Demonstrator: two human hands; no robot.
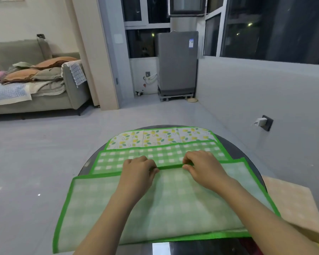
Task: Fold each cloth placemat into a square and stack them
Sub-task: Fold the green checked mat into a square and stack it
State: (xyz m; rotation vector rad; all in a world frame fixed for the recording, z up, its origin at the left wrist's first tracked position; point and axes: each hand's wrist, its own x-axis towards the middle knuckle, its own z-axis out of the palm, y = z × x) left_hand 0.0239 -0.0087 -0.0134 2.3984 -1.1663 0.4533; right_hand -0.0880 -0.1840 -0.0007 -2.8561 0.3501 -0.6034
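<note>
I see the green checked placemat (pixel 173 205) spread across the lower centre of the frame, its far green-bordered edge pinched by my left hand (pixel 139 172) and my right hand (pixel 203 167), fingers curled on the hem, the two hands near each other. Beyond it lie a second checked placemat (pixel 118 159) and a lemon-print placemat (pixel 155 137), overlapping on the dark round table (pixel 256 166). A tan cloth (pixel 293 203) sits lower right. Grey floor tiles (pixel 44 153) run to a sofa (pixel 44 76) upper left and a washing machine (pixel 177 63) by dark windows (pixel 265 24).

Green-checked placemat (pixel 166 205), seemingly lemon-printed placemat (pixel 160 137)
</note>
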